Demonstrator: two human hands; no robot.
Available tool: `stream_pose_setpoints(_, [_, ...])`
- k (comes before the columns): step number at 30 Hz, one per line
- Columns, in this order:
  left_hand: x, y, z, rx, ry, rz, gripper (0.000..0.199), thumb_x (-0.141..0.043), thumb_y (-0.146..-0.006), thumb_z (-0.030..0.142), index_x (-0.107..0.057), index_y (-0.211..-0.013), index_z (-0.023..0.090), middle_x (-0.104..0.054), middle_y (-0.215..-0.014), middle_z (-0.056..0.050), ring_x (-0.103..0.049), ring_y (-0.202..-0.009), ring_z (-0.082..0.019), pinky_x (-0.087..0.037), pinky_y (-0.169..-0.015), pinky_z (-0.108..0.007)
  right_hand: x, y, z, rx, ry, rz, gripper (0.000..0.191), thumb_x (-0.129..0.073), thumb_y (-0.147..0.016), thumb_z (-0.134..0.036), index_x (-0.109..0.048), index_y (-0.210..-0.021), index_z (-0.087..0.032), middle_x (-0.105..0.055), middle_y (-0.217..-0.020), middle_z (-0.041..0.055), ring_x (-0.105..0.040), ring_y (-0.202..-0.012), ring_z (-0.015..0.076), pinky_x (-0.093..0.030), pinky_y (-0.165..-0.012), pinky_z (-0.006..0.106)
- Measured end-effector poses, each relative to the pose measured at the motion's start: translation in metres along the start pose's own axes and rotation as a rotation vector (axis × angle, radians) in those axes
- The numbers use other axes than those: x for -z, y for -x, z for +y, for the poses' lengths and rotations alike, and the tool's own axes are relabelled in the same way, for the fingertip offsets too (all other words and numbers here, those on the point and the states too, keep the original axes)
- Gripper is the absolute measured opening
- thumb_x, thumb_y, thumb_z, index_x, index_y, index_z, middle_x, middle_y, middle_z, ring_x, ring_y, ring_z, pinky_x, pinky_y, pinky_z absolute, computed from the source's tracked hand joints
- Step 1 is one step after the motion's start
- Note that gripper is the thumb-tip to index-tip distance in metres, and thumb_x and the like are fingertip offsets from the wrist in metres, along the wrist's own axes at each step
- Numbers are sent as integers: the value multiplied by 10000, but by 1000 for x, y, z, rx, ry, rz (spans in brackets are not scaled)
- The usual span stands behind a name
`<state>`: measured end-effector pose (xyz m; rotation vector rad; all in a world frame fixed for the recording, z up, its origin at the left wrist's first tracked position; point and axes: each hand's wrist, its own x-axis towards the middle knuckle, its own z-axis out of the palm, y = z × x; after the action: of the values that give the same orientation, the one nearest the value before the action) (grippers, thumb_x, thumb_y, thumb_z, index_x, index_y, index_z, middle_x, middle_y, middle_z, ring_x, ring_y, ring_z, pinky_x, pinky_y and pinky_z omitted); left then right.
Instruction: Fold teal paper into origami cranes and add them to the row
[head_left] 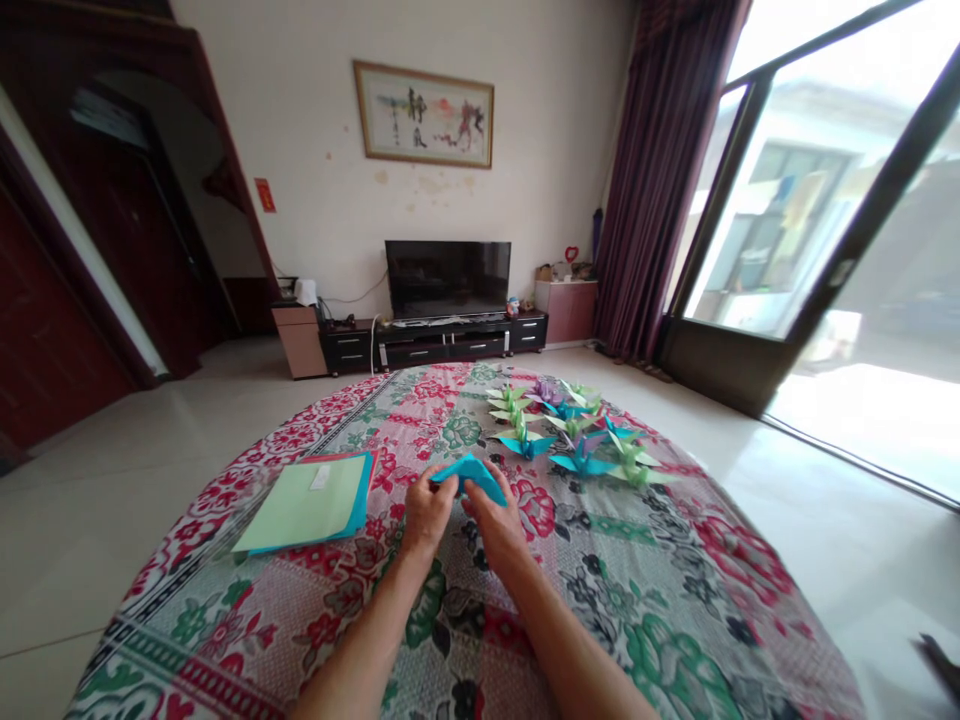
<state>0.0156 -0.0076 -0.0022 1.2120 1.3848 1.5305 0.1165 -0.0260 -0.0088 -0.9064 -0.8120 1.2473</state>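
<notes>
A folded piece of blue paper (pixel 471 468) is held up between my two hands, above the middle of the round table. My left hand (pixel 429 508) pinches its left side, thumb towards me. On the right side, my right hand (pixel 496 508) grips it with the thumb pressed near the lower edge and the fingers mostly hidden behind. Beyond my right hand stand several folded paper cranes (pixel 585 460) in blue, green and purple. To the left of my hands lies a stack of coloured paper sheets (pixel 300 505), pale green on top, with blue and red edges showing beneath.
A flowered tablecloth (pixel 570 620) covers the round table. A small white slip (pixel 321 477) rests on the paper stack. Across the tiled floor stand a television (pixel 448 280) and a low black cabinet (pixel 420 345). A glass door (pixel 787 220) is at the right.
</notes>
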Motion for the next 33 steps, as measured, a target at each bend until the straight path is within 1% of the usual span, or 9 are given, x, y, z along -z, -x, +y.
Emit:
stream_pose_setpoints(9, [-11, 13, 2, 3, -93, -255, 222, -589, -672, 344, -653, -740, 143, -555, -547, 36, -483, -530, -110, -362, -502, -203, 3, -9, -6, 98, 13, 187, 697, -700, -611, -365, -408, -1223, -205, -602, -855, 7, -570, -698, 147, -468, -656, 264])
stream_pose_setpoints(12, [-4, 15, 11, -57, -132, -421, 229, -610, -667, 356, -645, -682, 130, -525, -540, 41, -458, -533, -97, -331, -495, -193, 9, -14, -5, 125, 3, 167, 558, -692, -618, -327, -477, -1117, -198, -596, -816, -3, -553, -669, 131, -458, -631, 249])
stream_pose_setpoints(15, [12, 10, 21, -38, -133, -655, 267, -620, -674, 375, -659, -758, 124, -553, -581, 30, -480, -557, -105, -356, -523, -199, 15, -16, -7, 71, -46, 45, 308, -688, -618, -285, -533, -867, -189, -547, -668, -41, -496, -561, 99, -425, -535, 221])
stream_pose_setpoints(16, [17, 8, 24, -19, -134, -647, 296, -601, -693, 400, -662, -781, 124, -563, -591, 22, -492, -561, -111, -366, -529, -205, 16, -16, -8, 36, -74, -10, 264, -689, -616, -279, -526, -802, -188, -532, -639, -47, -482, -539, 93, -415, -509, 215])
stream_pose_setpoints(18, [24, 3, 27, -4, -121, -503, 360, -541, -736, 460, -657, -808, 126, -576, -607, 7, -513, -568, -122, -387, -538, -216, 18, -16, -11, -39, -123, -101, 244, -698, -610, -270, -514, -746, -186, -531, -628, -47, -479, -529, 92, -413, -484, 213])
stream_pose_setpoints(20, [26, -2, 26, -45, -116, -352, 369, -546, -731, 471, -659, -830, 134, -593, -620, -4, -532, -586, -132, -404, -555, -225, 17, -14, -14, -92, -136, -153, 255, -709, -603, -262, -524, -761, -185, -554, -655, -39, -498, -546, 98, -431, -489, 219])
stream_pose_setpoints(22, [25, -4, 22, -107, -111, -267, 346, -596, -693, 444, -670, -846, 143, -622, -650, -17, -549, -612, -141, -419, -573, -230, 17, -12, -16, -110, -129, -182, 274, -718, -597, -250, -533, -788, -185, -567, -667, -39, -511, -555, 98, -447, -507, 222])
stream_pose_setpoints(28, [17, -6, 7, -130, -136, -269, 296, -646, -640, 396, -698, -803, 154, -653, -661, -29, -565, -606, -151, -428, -558, -234, 15, -8, -17, -117, -64, -264, 331, -740, -565, -252, -529, -812, -189, -551, -620, -63, -494, -503, 85, -424, -474, 205])
stream_pose_setpoints(33, [14, -7, 1, -82, -154, -226, 283, -622, -661, 392, -667, -781, 141, -647, -652, -18, -548, -568, -138, -424, -549, -230, 9, -5, -15, -129, -94, -225, 519, -708, -588, -264, -492, -1058, -213, -583, -683, -52, -518, -506, 95, -417, -462, 209])
